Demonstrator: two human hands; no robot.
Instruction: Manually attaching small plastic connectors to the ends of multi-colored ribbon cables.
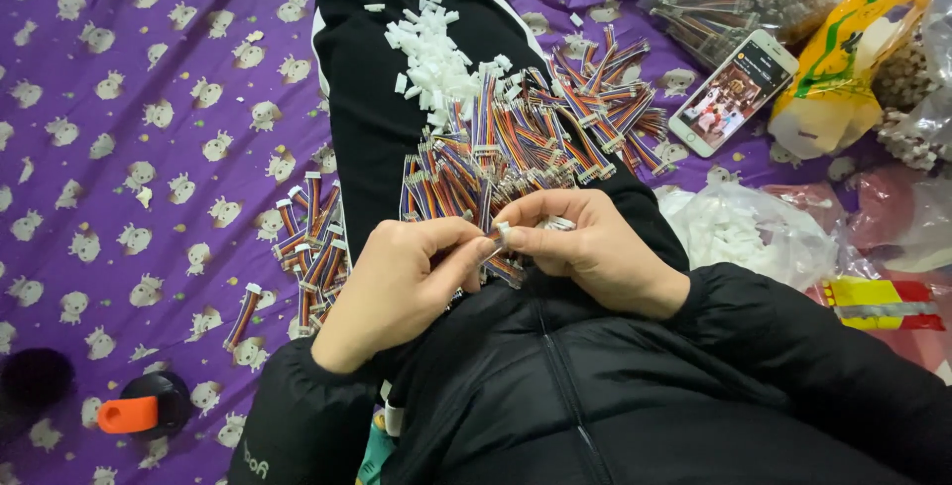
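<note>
Fingertips of both our hands meet over the lap, pinched together on one small white connector housing and the short multicoloured ribbon cable that hangs just below them. Our left hand grips from one side, our right hand from the other, thumbs and forefingers closed on the piece. Just beyond the fingertips lies the heap of loose ribbon cables, and farther out the pile of white housings. We judge this the seating step: cable end going into housing. Pressing home calls for square alignment and a firm, straight push.
</note>
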